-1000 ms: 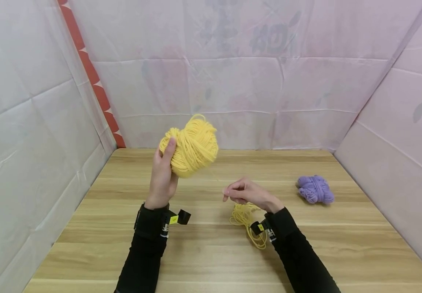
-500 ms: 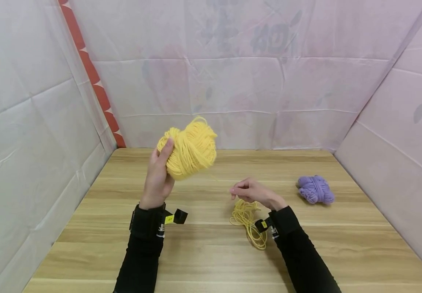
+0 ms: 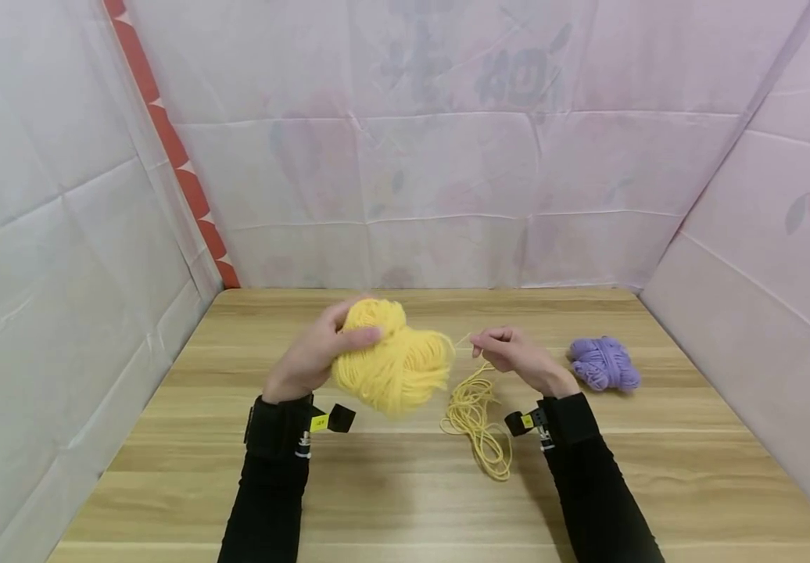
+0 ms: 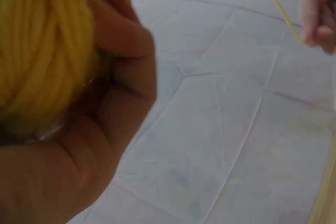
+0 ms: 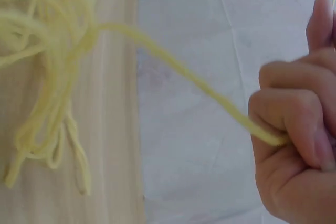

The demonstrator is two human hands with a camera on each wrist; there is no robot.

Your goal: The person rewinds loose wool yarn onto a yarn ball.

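Our left hand gripping a yellow yarn ball mid-frame, our right hand, right of centre, holding a yellow strand, loose loops below on the surface, purple skein at right.

Your left hand held a yarn ball above the table, your right hand hovered to its right, a strand spanned between, loose yarn lay nearer you, a yarn bundle sat farther right, a sheet rose behind.
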